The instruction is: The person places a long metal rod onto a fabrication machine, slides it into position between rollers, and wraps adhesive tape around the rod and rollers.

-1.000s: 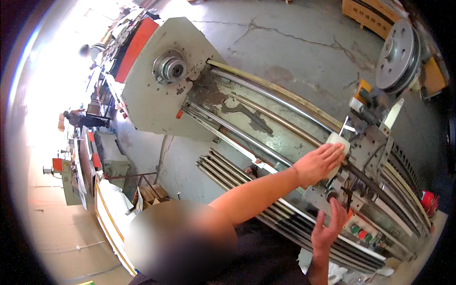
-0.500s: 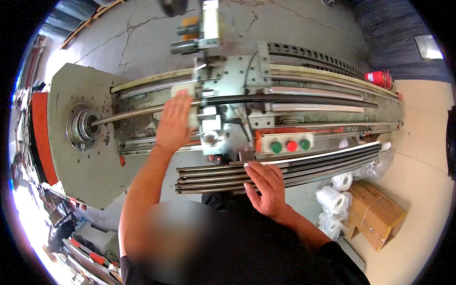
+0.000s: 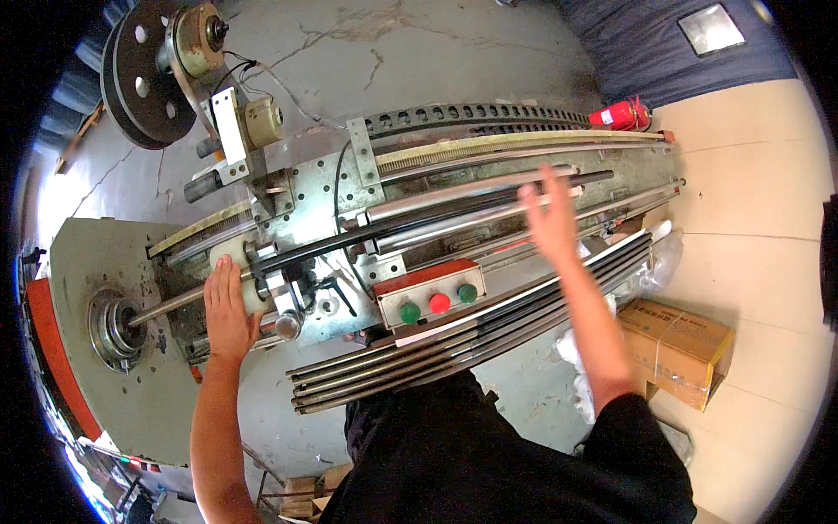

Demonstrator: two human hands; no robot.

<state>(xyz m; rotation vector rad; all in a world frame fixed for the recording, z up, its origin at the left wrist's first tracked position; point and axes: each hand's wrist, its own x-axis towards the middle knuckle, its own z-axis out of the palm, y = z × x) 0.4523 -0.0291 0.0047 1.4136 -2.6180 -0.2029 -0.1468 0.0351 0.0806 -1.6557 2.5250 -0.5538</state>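
My left hand lies against a cream-coloured block on the machine's carriage, its fingers stretched out. A long rod, bare metal at the left and black further right, runs from the round chuck through the carriage. Further right, my right hand is raised with fingers apart, over or beside the silver guide bars near the rod's right end. Whether it touches them I cannot tell. Several long tubes, part bare and part dark, lie side by side in front of the machine.
A control box with green and red buttons sits at the carriage's front. Left of it stands the grey headstock. A black reel rises behind. A red fire extinguisher and a cardboard carton stand at the right.
My right hand has left the tubes and moved up and right over the machine. The carriage sits closer to the chuck, my left hand still at its block. The view has shifted.
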